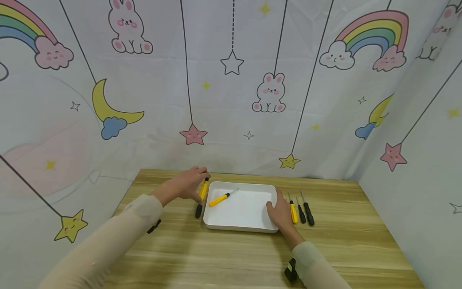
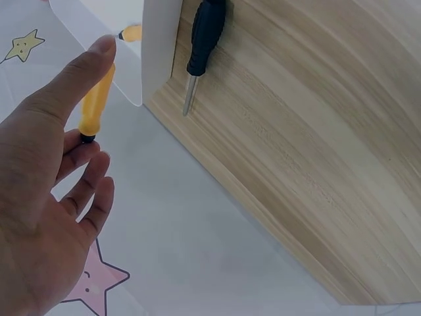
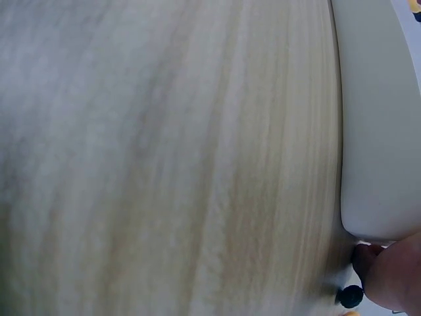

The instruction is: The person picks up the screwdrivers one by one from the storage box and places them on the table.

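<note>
My left hand [image 1: 188, 184] is at the left side of a white tray [image 1: 242, 229], above the table. It pinches a yellow-handled screwdriver [image 2: 97, 105] between thumb and fingers, raised off the wood. Under it, beside the tray, a black-handled screwdriver [image 2: 208, 36] lies on the table. Inside the tray, towards its left end, rests another yellow screwdriver [image 1: 219, 199] with a black collar. On the tray's right end, my right hand [image 1: 282, 210] grips the rim, thumb on the inner side and fingers outside; the right wrist view shows only a little of this hand.
To the right of the tray lie a yellow screwdriver [image 1: 293, 212] and two black ones, a small screwdriver [image 1: 301, 214] and a larger screwdriver [image 1: 308, 214]. A patterned white curtain [image 1: 231, 120] stands behind the wooden table [image 1: 216, 257] and along its sides.
</note>
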The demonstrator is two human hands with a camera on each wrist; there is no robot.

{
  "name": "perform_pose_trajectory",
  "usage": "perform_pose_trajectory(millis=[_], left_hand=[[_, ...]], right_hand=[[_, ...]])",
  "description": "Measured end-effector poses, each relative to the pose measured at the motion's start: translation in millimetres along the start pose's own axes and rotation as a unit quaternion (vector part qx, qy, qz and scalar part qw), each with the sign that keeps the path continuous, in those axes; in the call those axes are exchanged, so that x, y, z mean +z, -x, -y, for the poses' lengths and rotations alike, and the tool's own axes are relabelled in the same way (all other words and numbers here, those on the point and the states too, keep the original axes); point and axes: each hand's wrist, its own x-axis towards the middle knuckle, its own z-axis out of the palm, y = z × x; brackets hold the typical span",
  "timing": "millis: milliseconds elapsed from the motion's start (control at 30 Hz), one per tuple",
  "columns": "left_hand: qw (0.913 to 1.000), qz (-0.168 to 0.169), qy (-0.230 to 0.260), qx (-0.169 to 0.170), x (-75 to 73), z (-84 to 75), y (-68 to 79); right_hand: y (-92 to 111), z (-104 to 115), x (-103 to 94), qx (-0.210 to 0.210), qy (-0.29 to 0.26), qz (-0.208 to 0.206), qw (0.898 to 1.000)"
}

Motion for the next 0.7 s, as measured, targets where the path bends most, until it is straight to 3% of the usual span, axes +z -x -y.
perform_pose_trajectory(millis=[700], left_hand=[[0.9994, 0.026, 0.001, -0.023, 9.9, 20.6, 19.1]], right_hand=[[1.2, -0.6, 0.9, -0.009, 0.012, -0.004, 1.0]])
